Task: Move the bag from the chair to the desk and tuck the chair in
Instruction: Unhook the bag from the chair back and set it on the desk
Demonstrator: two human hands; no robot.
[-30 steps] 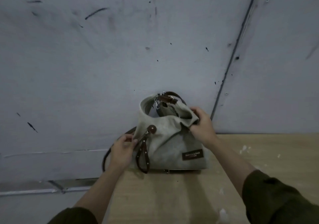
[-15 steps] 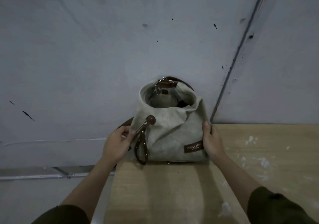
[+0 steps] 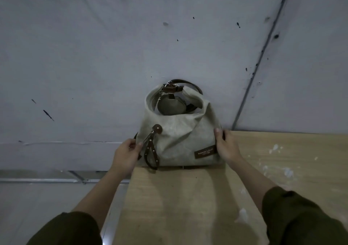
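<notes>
Where desk (image 3: 188, 197) meets wall, both hands cupped loosely against the bag (image 3: 178, 137).

Label (image 3: 204, 152) lettering on the bag (image 3: 178, 139) too small to read, strap (image 3: 190, 84) mostly hidden behind it, desk (image 3: 188, 207) cut off at right and bottom edges.

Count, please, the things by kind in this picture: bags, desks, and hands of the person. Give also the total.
Bags: 1, the beige bag standing on the desk at the wall.
Desks: 1, the wooden desk.
Hands: 2, the left hand and the right hand, one at each side of the bag.
Total: 4
</notes>
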